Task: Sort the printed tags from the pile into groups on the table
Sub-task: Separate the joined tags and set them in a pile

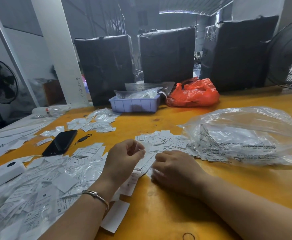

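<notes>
Small white printed tags in clear sleeves lie in heaps on the orange table (167, 213). The biggest heap (43, 187) spreads over the near left. A second pile (167, 141) sits at the middle, just beyond my hands. A third group (98, 122) lies farther back. My left hand (122, 161) is raised slightly above the middle pile and pinches a clear-sleeved tag (146, 148) between thumb and fingers. My right hand (173, 168) rests knuckles-up on the pile's near edge, its curled fingers on a tag (156, 172).
A large clear plastic bag (245, 135) lies at the right. A black phone (60, 142) and a white box (3, 174) sit at the left. A lilac tray (134, 104), an orange bag (193, 94) and three black-wrapped bales (167, 54) stand behind.
</notes>
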`<state>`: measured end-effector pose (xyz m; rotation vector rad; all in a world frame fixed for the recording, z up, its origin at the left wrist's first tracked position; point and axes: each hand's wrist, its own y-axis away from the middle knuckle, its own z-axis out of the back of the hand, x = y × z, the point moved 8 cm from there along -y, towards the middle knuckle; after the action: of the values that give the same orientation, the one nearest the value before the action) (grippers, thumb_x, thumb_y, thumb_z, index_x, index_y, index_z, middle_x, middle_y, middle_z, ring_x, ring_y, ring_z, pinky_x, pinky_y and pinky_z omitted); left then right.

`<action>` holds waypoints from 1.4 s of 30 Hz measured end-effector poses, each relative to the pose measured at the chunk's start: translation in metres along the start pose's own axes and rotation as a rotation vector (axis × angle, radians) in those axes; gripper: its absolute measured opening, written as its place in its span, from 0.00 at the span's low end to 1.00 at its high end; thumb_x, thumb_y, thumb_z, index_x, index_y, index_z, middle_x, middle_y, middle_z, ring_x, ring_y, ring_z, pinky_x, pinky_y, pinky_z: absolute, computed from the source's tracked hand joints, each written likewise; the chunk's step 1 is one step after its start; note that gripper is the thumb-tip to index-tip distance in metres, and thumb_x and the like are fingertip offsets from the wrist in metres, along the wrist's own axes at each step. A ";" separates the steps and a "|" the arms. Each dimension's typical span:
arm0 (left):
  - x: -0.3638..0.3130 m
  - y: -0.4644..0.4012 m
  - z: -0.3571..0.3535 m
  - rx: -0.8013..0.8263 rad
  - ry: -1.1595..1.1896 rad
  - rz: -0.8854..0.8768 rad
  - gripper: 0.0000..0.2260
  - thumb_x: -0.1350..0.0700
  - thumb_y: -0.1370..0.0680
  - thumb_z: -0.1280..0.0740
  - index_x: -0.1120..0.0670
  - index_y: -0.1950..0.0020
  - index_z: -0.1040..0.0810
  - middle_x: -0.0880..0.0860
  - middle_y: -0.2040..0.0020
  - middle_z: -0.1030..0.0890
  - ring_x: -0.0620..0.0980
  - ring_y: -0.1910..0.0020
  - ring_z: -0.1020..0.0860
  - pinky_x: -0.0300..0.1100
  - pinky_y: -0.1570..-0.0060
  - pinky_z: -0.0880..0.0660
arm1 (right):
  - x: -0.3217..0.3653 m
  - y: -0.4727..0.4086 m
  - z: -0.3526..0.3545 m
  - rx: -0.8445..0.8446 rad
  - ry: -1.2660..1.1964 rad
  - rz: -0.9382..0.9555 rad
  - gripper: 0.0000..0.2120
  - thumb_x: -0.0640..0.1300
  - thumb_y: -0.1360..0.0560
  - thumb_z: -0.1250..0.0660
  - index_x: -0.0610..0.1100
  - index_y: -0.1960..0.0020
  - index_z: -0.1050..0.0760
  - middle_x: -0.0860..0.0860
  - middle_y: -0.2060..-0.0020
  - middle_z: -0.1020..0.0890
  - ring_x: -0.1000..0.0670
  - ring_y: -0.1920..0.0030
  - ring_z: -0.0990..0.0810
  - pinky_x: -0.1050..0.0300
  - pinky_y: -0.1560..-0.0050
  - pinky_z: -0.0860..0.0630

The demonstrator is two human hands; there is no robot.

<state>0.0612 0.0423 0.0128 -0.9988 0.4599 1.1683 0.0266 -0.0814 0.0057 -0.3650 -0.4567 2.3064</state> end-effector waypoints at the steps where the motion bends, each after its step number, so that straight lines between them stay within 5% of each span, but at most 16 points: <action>1: 0.000 0.000 0.000 0.003 -0.001 0.002 0.04 0.59 0.25 0.28 0.50 0.57 0.19 0.50 0.62 0.17 0.48 0.60 0.19 0.40 0.57 0.21 | -0.002 0.001 -0.004 0.016 -0.050 -0.032 0.17 0.56 0.22 0.41 0.46 0.48 0.20 0.50 0.52 0.22 0.49 0.50 0.24 0.56 0.56 0.31; 7: 0.001 0.000 0.000 0.014 0.003 -0.004 0.04 0.59 0.25 0.28 0.50 0.57 0.19 0.49 0.63 0.17 0.45 0.61 0.19 0.40 0.57 0.21 | -0.013 0.002 -0.015 0.083 -0.149 -0.110 0.20 0.63 0.23 0.42 0.53 0.39 0.24 0.53 0.41 0.28 0.52 0.41 0.31 0.58 0.46 0.32; 17: 0.002 -0.003 0.000 0.031 0.024 -0.008 0.04 0.60 0.25 0.28 0.52 0.57 0.19 0.49 0.64 0.17 0.47 0.61 0.18 0.48 0.54 0.20 | -0.009 -0.006 -0.013 0.277 0.007 0.103 0.18 0.53 0.18 0.47 0.45 0.42 0.23 0.49 0.42 0.22 0.48 0.41 0.26 0.55 0.42 0.29; 25: 0.001 -0.003 -0.003 0.044 0.011 -0.023 0.04 0.60 0.25 0.28 0.51 0.57 0.19 0.48 0.64 0.17 0.46 0.61 0.18 0.48 0.55 0.20 | 0.000 -0.018 -0.016 0.336 0.075 0.067 0.13 0.46 0.21 0.42 0.40 0.50 0.22 0.44 0.52 0.20 0.45 0.52 0.23 0.52 0.54 0.25; 33: 0.005 -0.004 0.000 0.034 0.005 -0.003 0.05 0.60 0.25 0.28 0.51 0.58 0.19 0.51 0.63 0.17 0.49 0.61 0.19 0.43 0.57 0.23 | 0.002 -0.025 -0.014 0.212 0.087 -0.021 0.11 0.42 0.24 0.39 0.41 0.42 0.28 0.43 0.55 0.22 0.42 0.58 0.24 0.54 0.65 0.35; 36: 0.007 -0.004 0.002 0.034 -0.003 0.013 0.04 0.61 0.25 0.28 0.52 0.57 0.19 0.51 0.64 0.17 0.49 0.61 0.18 0.47 0.56 0.21 | 0.011 -0.016 -0.008 0.161 0.079 0.021 0.07 0.45 0.25 0.36 0.43 0.51 0.22 0.44 0.59 0.21 0.42 0.60 0.21 0.55 0.66 0.35; 39: 0.006 -0.005 0.004 0.024 -0.009 0.009 0.04 0.60 0.25 0.28 0.52 0.57 0.19 0.50 0.64 0.17 0.44 0.62 0.18 0.40 0.59 0.21 | 0.010 -0.006 0.011 -0.011 0.122 0.030 0.02 0.43 0.37 0.27 0.50 0.65 0.19 0.51 0.68 0.21 0.49 0.68 0.22 0.61 0.71 0.32; 42: 0.005 -0.004 0.004 0.023 0.010 0.014 0.04 0.61 0.24 0.29 0.53 0.57 0.19 0.49 0.64 0.17 0.40 0.64 0.19 0.32 0.62 0.23 | 0.006 0.005 0.022 -0.101 -0.131 -0.033 0.03 0.46 0.33 0.25 0.54 0.62 0.16 0.53 0.62 0.21 0.52 0.61 0.24 0.60 0.71 0.30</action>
<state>0.0659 0.0483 0.0122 -0.9833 0.4877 1.1683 0.0103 -0.0850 0.0227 -0.2535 -0.6421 2.2888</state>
